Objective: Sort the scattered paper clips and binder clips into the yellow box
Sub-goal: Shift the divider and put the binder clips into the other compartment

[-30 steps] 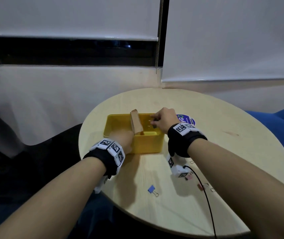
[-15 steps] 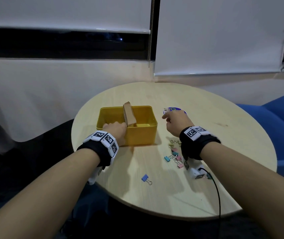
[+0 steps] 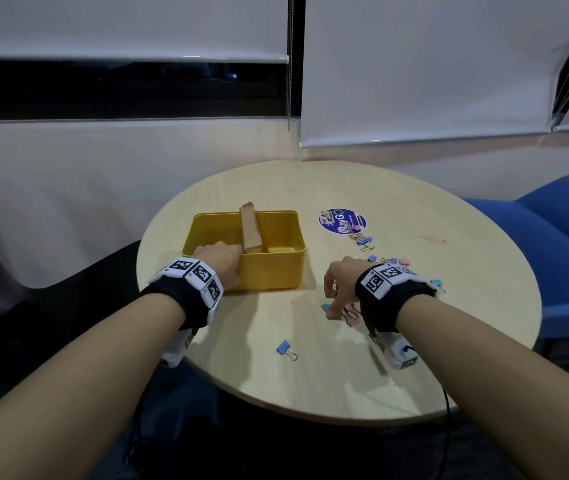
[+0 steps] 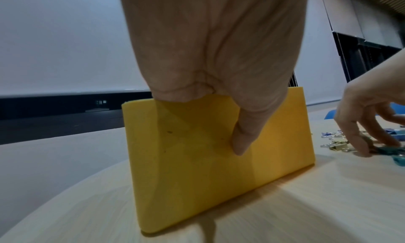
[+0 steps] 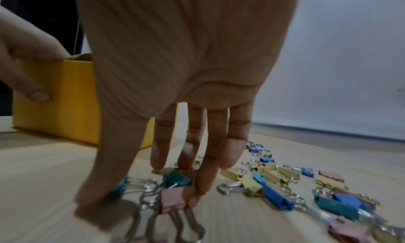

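Head view first. I note the yellow box (image 3: 269, 268) standing on the round counter (image 3: 414, 358), left of centre, with a brown divider (image 3: 250, 225) set upright across its inside. My left hand (image 3: 219, 263) sits on the box's near left corner; I judge this steadies the box while clips go in. My right hand (image 3: 340, 284) is lowered over binder clips (image 3: 350, 313) lying on the counter just right of the box, fingertips down among them. One blue clip (image 3: 285, 348) lies apart, nearer me. More clips trail off beside a round sticker (image 3: 342, 220). I see no paper clips clearly enough to report.

Left wrist view. Left-hand thumb presses flat on the box's outer wall (image 4: 197, 151); the other fingers curl over the rim, out of sight. The grip is a clamp on the wall.

Right wrist view. Right-hand fingers (image 5: 213, 151) point downward, fairly straight and moderately spread, thumb opposite. Their tips touch a teal clip (image 5: 177, 177) and a pink clip (image 5: 173, 200). The frame is blurred; nothing is lifted, and I judge no pinch has closed. Remaining clips lie scattered to the right, so sorting is well short of done.
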The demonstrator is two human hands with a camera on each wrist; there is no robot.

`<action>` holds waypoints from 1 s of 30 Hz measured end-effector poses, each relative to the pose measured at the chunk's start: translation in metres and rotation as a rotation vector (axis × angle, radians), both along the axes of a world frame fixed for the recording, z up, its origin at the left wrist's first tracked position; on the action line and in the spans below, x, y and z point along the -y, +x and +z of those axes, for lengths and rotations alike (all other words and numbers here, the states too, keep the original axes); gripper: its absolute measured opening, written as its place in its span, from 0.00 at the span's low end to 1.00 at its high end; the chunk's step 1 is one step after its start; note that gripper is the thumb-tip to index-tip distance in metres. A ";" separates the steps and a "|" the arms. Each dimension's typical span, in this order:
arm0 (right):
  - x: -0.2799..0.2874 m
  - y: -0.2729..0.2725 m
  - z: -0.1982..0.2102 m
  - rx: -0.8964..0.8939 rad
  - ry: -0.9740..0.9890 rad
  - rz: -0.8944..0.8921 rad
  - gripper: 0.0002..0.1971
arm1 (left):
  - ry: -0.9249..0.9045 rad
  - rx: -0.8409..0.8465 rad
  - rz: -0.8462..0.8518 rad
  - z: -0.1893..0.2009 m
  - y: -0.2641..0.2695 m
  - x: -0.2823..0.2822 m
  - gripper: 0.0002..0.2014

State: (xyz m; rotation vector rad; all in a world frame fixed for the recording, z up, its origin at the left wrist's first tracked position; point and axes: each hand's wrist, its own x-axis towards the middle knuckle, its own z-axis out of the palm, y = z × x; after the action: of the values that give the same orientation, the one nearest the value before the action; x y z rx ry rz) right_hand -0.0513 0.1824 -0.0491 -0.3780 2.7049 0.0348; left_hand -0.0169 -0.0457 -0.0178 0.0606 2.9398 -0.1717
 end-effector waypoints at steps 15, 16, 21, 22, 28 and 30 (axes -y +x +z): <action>0.008 -0.002 -0.004 0.023 -0.075 -0.007 0.12 | 0.017 0.000 -0.002 -0.003 -0.004 0.002 0.12; 0.008 -0.002 -0.004 0.014 -0.080 -0.005 0.11 | 0.017 0.001 -0.002 -0.003 -0.004 0.002 0.13; 0.009 0.002 -0.004 -0.017 -0.099 0.057 0.14 | 0.015 0.000 -0.007 -0.004 -0.005 0.003 0.12; 0.010 0.003 -0.004 -0.009 -0.091 0.074 0.14 | 0.012 -0.001 -0.009 -0.004 -0.005 0.003 0.12; 0.015 0.002 -0.001 0.025 -0.091 0.082 0.09 | 0.006 -0.001 -0.012 -0.004 -0.005 0.003 0.12; 0.014 0.001 0.003 -0.006 -0.119 0.087 0.07 | 0.007 -0.001 -0.012 -0.004 -0.005 0.003 0.12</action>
State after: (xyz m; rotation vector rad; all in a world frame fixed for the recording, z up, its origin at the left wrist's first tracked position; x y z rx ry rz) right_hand -0.0502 0.1688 -0.0456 -0.5317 2.7020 -0.1015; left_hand -0.0221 -0.0488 -0.0220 0.0792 2.9414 -0.1638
